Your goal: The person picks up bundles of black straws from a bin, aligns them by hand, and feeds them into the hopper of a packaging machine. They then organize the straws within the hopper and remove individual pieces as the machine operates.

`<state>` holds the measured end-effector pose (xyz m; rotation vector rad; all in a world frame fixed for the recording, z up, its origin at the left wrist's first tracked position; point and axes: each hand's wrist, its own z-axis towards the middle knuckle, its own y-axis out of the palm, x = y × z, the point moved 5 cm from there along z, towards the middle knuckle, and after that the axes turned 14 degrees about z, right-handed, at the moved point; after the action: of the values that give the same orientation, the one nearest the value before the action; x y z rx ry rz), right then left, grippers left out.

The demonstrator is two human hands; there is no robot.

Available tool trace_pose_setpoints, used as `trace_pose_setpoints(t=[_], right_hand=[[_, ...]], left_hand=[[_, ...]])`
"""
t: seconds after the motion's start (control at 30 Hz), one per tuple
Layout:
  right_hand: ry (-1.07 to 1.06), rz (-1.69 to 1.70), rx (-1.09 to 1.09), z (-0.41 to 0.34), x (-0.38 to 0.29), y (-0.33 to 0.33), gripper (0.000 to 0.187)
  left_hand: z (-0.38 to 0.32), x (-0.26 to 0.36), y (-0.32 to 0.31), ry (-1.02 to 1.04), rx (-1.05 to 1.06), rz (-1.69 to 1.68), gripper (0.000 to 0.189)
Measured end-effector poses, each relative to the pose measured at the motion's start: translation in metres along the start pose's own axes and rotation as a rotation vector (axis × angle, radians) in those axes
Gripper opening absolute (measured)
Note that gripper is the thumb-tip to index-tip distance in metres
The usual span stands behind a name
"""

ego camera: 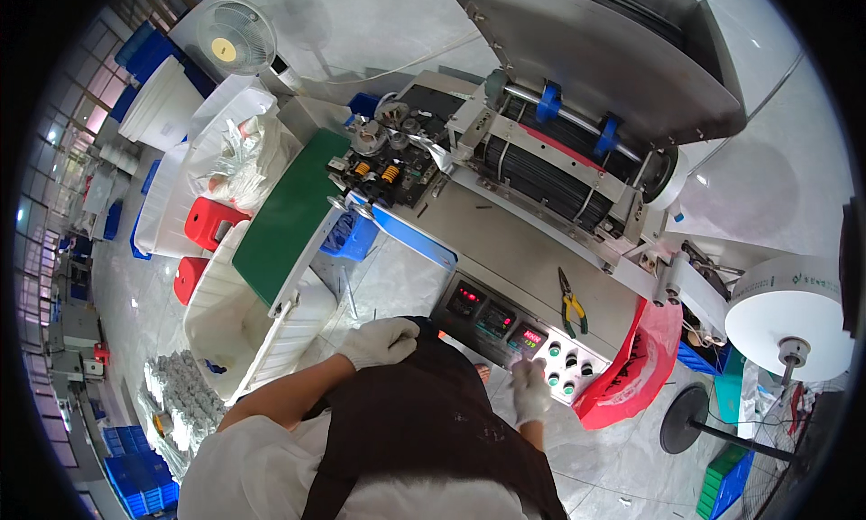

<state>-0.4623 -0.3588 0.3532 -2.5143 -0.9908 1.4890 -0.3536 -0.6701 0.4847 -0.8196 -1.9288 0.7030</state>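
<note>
My left hand (380, 343), in a white knitted glove, rests by the dark apron at my lap with its fingers curled; whether it holds anything is hidden. Close to the front panel of a machine, my right hand (531, 391), gloved too, is slightly blurred beside the push buttons (570, 361). Digital displays (528, 341) glow red and green on that control panel. On the beige machine top lie yellow-and-black-handled pliers (569, 303). Behind them is a black roller unit (548, 182) with blue collars on a steel shaft, under a raised metal cover (609, 60).
A green conveyor belt (291, 215) extends at left above a white plastic bin (226, 337). Red containers (213, 224) and a blue bin (352, 236) stand nearby. At right are a red plastic bag (636, 378), a large white roll (788, 317) and a round black stand base (682, 418).
</note>
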Motion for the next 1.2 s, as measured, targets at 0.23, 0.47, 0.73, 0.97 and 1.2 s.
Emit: trace_pose_setpoints(t=[0.23, 0.47, 0.73, 0.97, 1.2], right_hand=[[0.044, 0.122, 0.078, -0.038, -0.016, 0.061, 0.044], [0.14, 0.409, 0.135, 0.007, -0.103, 0.086, 0.048], [0.131, 0.221, 0.187, 0.037, -0.261, 0.222, 0.033], [0.154, 0.157, 0.303, 0.043, -0.296, 0.258, 0.035], [0.177, 0.019, 0.365, 0.045, -0.337, 0.272, 0.033]], left_hand=[[0.019, -0.041, -0.051, -0.322, 0.314, -0.289, 0.036], [0.109, -0.236, -0.109, -0.555, 0.69, -0.978, 0.041], [0.205, -0.393, -0.223, -0.586, 0.678, -1.238, 0.053], [0.313, -0.398, -0.307, -0.686, 0.351, -1.588, 0.087], [0.317, -0.528, -0.434, -0.914, 0.884, -0.059, 0.025]])
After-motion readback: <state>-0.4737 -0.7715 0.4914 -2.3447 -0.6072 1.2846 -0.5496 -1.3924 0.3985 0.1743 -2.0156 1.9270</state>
